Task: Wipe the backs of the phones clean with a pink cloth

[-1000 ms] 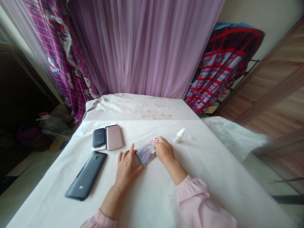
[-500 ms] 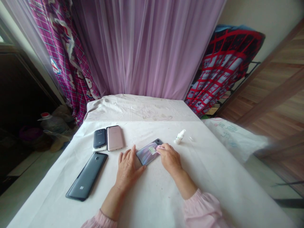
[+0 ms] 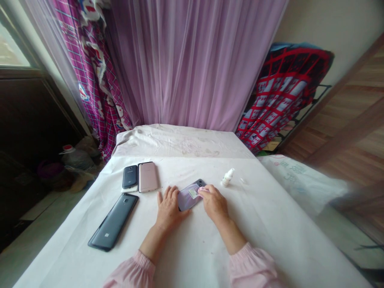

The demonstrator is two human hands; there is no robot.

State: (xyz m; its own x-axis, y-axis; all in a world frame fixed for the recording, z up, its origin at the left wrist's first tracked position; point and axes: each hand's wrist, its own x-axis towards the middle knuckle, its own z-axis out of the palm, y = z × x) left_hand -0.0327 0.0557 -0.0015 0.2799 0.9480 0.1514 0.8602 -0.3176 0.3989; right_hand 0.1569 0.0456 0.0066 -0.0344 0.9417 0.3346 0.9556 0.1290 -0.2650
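Observation:
A shiny purple-grey smartphone point(image 3: 187, 202) lies on the white tablecloth, back up, with a pale label on it. My left hand point(image 3: 168, 207) rests at its left end, fingers spread and thumb stretched along the near side. Between the fingertips of my right hand point(image 3: 215, 205) is a small pink cloth point(image 3: 201, 189), pressed against the phone's back near the camera corner. A small white bottle point(image 3: 227, 178) stands upright just beyond my right hand, with a clear cap point(image 3: 243, 181) lying beside it.
To the left lie a large dark phone point(image 3: 114, 222), a rose-gold phone point(image 3: 148, 177) and a dark blue phone point(image 3: 130, 177) on top of something white. The white-covered table point(image 3: 192, 256) reaches back to a purple curtain point(image 3: 192, 64). A plastic bag point(image 3: 303, 176) sits at the right edge.
My view has tilted and shifted slightly, so most things appear a little displaced. Both hands stay at the phone, the pink cloth still on its back near the camera.

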